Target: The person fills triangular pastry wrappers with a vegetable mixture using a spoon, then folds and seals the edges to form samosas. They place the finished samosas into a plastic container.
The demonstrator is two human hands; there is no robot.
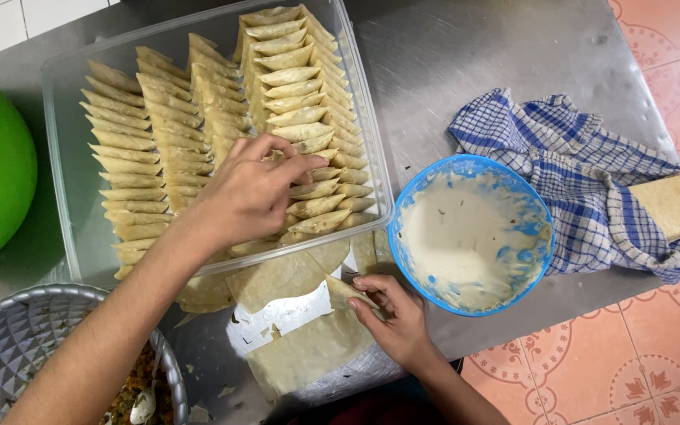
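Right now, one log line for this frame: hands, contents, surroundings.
left hand: setting folded pastry in clear tub | right hand: on pastry sheet | blue paste bowl, checked cloth at right

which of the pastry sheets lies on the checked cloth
The folded pastry sheet at far right, lying alone on the blue checked cloth; the others lie on the steel table.

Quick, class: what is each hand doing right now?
Left hand: fingers pinched on a folded pastry in the clear tub.
Right hand: resting on a pastry sheet.
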